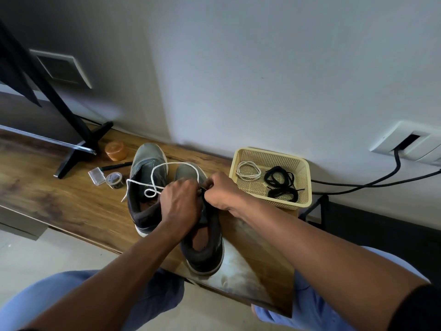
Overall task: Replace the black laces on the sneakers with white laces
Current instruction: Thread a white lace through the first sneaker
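While both hands (181, 201) work the lace (156, 174), tape (115, 179) – basket (303, 187) – flank the sneakers (146, 170).

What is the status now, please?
Both hands pinching white lace at right sneaker. Black laces in basket. Nothing blocking.

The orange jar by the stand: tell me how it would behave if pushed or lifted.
The orange jar is squat and wide, so a push would probably slide it rather than tip it. It looks like thin translucent plastic, so likely light. On its side, its round wall could let it roll along the table.
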Action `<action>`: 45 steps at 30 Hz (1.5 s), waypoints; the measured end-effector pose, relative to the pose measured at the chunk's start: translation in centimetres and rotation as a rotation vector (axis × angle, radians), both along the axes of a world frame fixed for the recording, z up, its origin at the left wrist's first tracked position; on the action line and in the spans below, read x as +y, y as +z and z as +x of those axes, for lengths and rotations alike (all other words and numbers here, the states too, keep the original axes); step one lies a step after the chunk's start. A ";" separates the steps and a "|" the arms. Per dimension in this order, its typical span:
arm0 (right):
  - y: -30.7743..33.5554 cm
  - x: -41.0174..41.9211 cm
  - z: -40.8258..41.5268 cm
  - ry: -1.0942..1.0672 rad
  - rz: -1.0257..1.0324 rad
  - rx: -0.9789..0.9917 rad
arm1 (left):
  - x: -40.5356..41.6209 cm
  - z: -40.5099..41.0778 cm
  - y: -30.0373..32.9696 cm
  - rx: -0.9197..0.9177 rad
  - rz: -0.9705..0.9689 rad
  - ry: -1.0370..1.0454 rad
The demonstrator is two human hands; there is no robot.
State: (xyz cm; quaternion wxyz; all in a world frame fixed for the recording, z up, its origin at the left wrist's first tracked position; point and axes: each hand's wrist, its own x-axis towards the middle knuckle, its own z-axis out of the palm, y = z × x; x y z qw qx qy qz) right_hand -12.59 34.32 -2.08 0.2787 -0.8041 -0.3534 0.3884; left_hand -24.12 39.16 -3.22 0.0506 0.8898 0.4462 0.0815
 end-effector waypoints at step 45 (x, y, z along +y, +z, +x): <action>-1.0 -0.5 -0.3 -0.023 0.078 -0.085 | 0.8 0.1 0.9 -0.065 -0.103 0.003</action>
